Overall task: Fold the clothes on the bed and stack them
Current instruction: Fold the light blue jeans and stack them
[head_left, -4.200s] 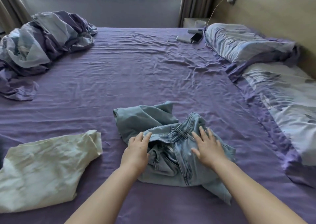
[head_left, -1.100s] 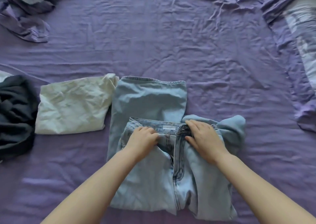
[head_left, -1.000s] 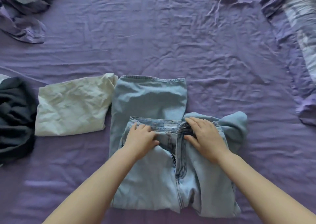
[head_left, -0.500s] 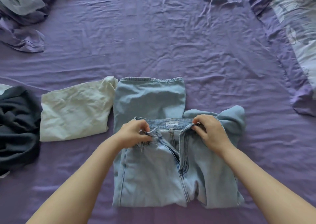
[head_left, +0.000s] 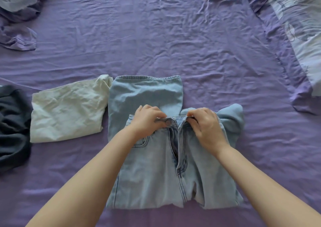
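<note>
One pair of light-blue jeans [head_left: 156,171] near the bed's [head_left: 173,44] near edge, fly open, one leg folded up beyond the waistband, the other bunched at the right. Two hands on the waistband: left hand [head_left: 147,121] pinching it beside the metal button [head_left: 168,122], right hand [head_left: 205,124] pinching the opposite flap. One cream garment [head_left: 69,112], folded, just left of the jeans. One dark garment [head_left: 12,126], crumpled, at the bed's left edge. One rumpled duvet [head_left: 15,13] at the far left corner; one pillow [head_left: 298,27] along the right edge.
</note>
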Motion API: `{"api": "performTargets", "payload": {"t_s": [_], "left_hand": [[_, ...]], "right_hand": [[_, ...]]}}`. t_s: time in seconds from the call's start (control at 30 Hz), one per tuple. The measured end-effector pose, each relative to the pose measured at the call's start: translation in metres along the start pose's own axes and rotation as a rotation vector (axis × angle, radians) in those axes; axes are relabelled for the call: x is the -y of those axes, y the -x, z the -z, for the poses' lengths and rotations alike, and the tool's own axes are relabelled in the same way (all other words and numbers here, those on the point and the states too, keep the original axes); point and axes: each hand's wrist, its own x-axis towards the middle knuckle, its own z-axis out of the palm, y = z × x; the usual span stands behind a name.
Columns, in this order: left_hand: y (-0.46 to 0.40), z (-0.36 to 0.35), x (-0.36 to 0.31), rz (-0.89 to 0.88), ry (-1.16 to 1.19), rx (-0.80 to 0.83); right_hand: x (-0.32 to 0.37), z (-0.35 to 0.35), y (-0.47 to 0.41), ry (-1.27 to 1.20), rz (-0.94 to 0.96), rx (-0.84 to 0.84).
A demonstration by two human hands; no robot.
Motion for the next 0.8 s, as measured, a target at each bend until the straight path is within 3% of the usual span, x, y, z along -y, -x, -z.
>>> {"api": "performTargets", "payload": {"t_s": [0.13,0.23,0.37,0.47,0.63,0.8], "left_hand": [[-0.016,-0.021,0.000,0.122,-0.092,-0.136],[-0.009,-0.045,-0.014,0.187,-0.114,-0.255],[0.030,-0.069,-0.033,0.073,0.011,-0.460],[0.062,-0.091,-0.034,-0.025,0.147,-0.387],[0.087,-0.119,-0.028,0.075,0.198,-0.127],[0.088,-0.139,-0.031,0.160,0.180,-0.111]], "right_hand": [[-0.001,-0.009,-0.014,0.037,-0.023,-0.013],[0.004,-0.023,-0.006,0.138,-0.047,0.087],[0.007,-0.035,0.043,0.281,0.061,0.143],[0.005,-0.043,0.087,0.364,0.120,0.241],[-0.005,-0.053,0.133,0.418,-0.029,0.387],[-0.009,-0.061,0.142,0.478,-0.101,0.463]]}}
